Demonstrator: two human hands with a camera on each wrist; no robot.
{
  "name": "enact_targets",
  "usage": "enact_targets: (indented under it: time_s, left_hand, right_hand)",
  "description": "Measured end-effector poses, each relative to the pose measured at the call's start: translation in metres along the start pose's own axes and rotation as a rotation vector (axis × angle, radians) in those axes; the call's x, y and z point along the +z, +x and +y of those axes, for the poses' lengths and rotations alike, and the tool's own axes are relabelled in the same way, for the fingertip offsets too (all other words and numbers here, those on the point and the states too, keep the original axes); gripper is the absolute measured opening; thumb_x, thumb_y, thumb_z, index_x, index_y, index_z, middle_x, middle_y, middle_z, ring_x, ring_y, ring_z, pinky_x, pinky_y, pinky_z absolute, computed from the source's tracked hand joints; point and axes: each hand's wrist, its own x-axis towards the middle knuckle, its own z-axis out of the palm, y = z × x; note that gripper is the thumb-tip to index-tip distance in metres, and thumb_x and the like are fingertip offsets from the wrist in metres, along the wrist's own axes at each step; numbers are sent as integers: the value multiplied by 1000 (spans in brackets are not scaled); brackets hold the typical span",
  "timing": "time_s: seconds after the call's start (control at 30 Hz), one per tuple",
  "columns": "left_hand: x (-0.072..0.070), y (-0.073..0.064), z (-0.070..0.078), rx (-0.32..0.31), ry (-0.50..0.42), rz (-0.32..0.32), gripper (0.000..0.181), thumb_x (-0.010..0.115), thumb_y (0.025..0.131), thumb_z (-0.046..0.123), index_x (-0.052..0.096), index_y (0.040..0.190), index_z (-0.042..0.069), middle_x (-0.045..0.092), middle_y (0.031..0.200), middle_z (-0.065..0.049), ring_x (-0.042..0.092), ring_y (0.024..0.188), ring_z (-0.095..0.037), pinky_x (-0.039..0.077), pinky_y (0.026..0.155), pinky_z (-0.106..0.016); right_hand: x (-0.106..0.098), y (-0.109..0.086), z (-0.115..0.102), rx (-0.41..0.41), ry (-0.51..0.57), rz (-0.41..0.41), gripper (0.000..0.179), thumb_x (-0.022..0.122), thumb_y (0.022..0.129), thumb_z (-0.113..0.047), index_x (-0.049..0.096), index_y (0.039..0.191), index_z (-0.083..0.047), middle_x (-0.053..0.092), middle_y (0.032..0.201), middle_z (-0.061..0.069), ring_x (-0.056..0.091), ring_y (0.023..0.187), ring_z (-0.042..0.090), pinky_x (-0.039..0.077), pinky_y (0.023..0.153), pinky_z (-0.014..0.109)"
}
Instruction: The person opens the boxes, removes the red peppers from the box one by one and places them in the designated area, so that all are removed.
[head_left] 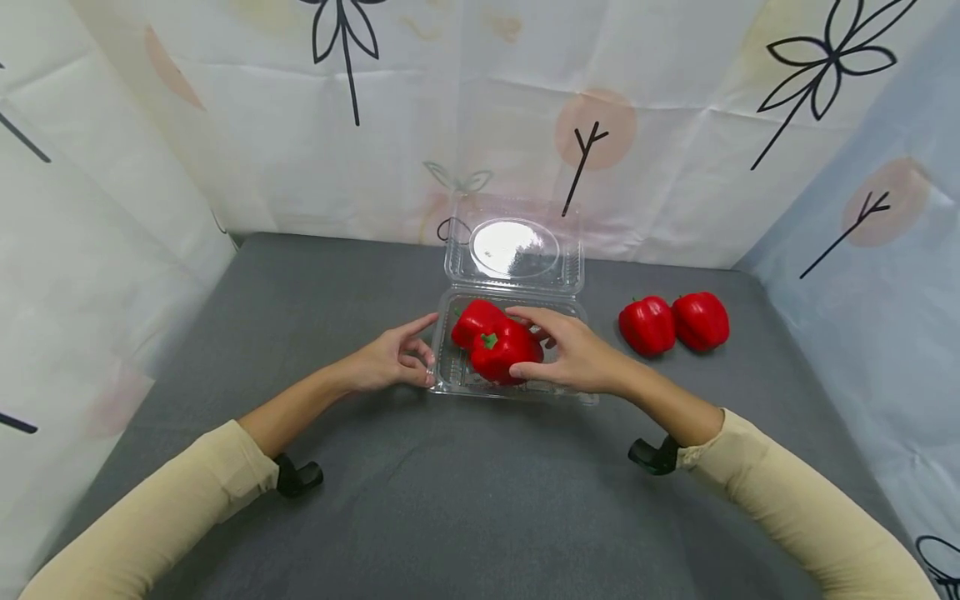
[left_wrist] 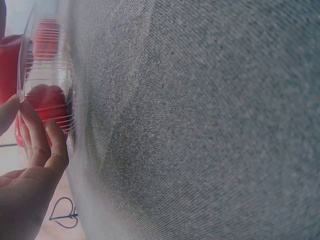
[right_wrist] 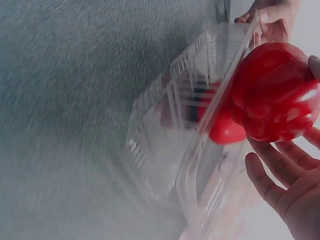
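Observation:
A clear plastic clamshell container (head_left: 450,377) stands with its lid (head_left: 517,279) raised at the back. My left hand (head_left: 392,358) pinches the container's left rim between thumb and fingers, as the left wrist view shows. In my right hand (head_left: 570,350) is a red bell pepper (head_left: 501,360) with a green stem, gripped by thumb and fingertips. The right wrist view has this pepper (right_wrist: 275,95) above the level of the container's rim. Another red bell pepper (head_left: 474,318) lies inside the container, at its back left, partly hidden by the held one.
Two more red bell peppers (head_left: 647,325) sit side by side on the grey table (head_left: 480,500), right of the container. A white patterned curtain (head_left: 675,192) hangs behind the table and along both sides. Dark straps (head_left: 298,477) circle both wrists.

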Motion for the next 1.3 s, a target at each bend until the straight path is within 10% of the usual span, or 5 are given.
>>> enact_targets:
  time_s: [0.93,1.3]
  left_hand:
    - [0,-1,2,-30,1,-5,97,70,88,-2,7,160,12,57,105,-15,63,83,-19,52,79,-27]
    - [0,0,1,-16,0,-9,97,70,88,-3,7,160,11,57,105,-14,63,82,-18,52,79,-27]
  right_hand:
    - [-59,-70,46,172,-187,374,62,77,86,-26,53,140,-6,64,119,16,63,95,33,54,74,54]
    - [-71,-100,71,223,-234,679,56,78,82,-19,60,134,-7,63,114,16,53,90,19,39,72,8]
